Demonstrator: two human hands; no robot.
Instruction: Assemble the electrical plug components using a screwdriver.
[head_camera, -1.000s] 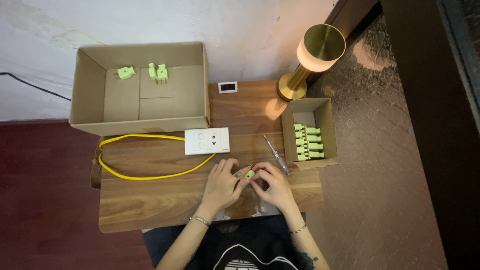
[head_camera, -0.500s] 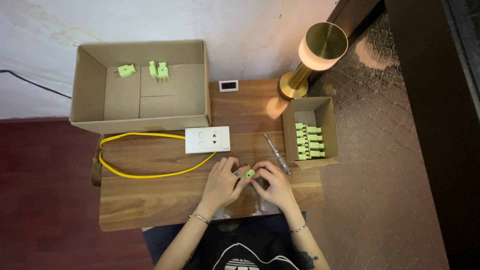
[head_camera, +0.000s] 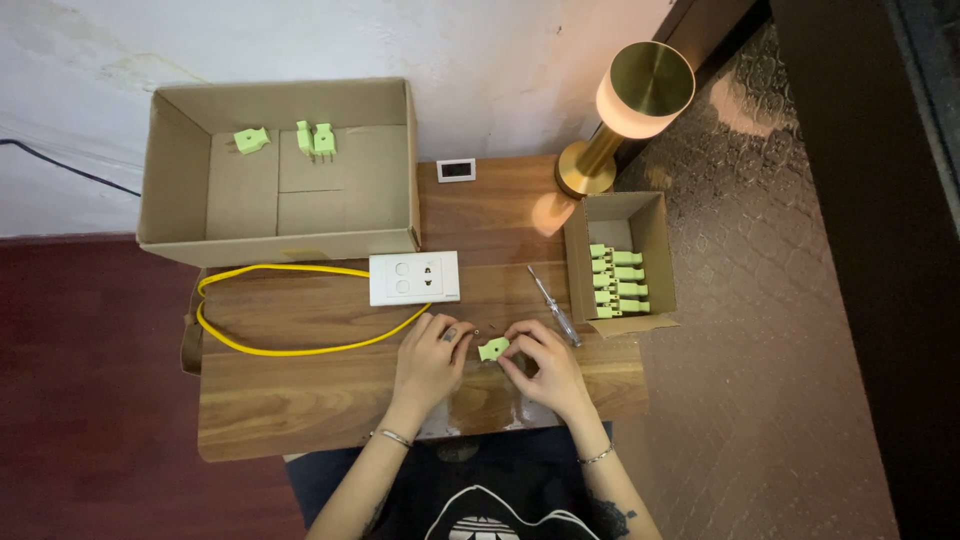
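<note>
Your right hand (head_camera: 548, 362) pinches the small light-green plastic plug (head_camera: 492, 349); keep it steady while your left hand (head_camera: 430, 358), empty, fingers curled, rests beside.

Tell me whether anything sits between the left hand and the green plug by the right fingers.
Nothing visible does. The left hand rests beside the green plug, which the right hand pinches; only bare wooden table and a tiny dark speck, perhaps a screw, lie in the gap.
</note>
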